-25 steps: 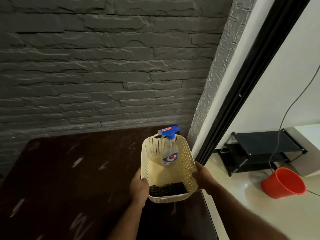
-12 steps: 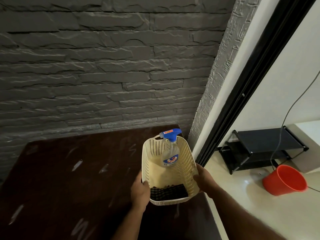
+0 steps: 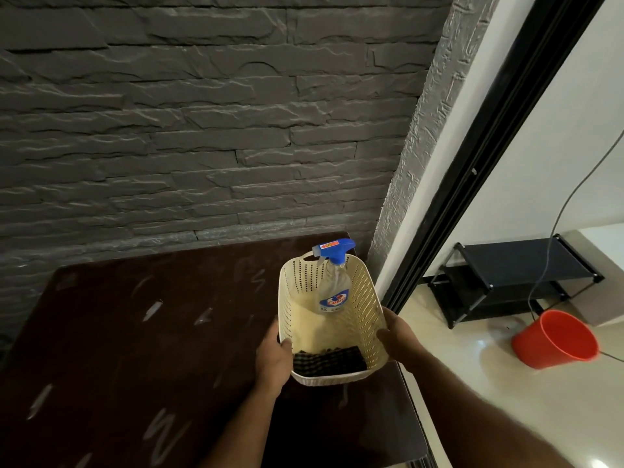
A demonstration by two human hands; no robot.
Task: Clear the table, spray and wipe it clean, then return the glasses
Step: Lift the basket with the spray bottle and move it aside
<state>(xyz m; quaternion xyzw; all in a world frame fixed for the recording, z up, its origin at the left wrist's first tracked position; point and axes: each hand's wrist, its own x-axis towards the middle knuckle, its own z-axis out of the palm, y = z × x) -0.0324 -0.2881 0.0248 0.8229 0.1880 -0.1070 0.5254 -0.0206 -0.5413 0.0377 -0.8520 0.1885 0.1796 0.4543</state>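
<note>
Now both hands grip the cream perforated basket (image 3: 366, 319) by its sides, left hand (image 3: 273, 356) and right hand (image 3: 400, 336), steadying it over the dark table (image 3: 141, 332); the spray bottle (image 3: 334, 282) leans inside, the checked cloth (image 3: 329, 361) lies flat, presumably kept together for cleaning.

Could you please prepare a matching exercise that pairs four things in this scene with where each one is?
Things:
1. spray bottle
2. checked cloth
3. red bucket
4. black rack

Places:
A. against the white wall, behind the bucket
B. lying at the near end of the basket
C. tipped on the pale floor
D. leaning at the far end of the basket

Pairs: 1-D, 2-B, 3-C, 4-A
</note>
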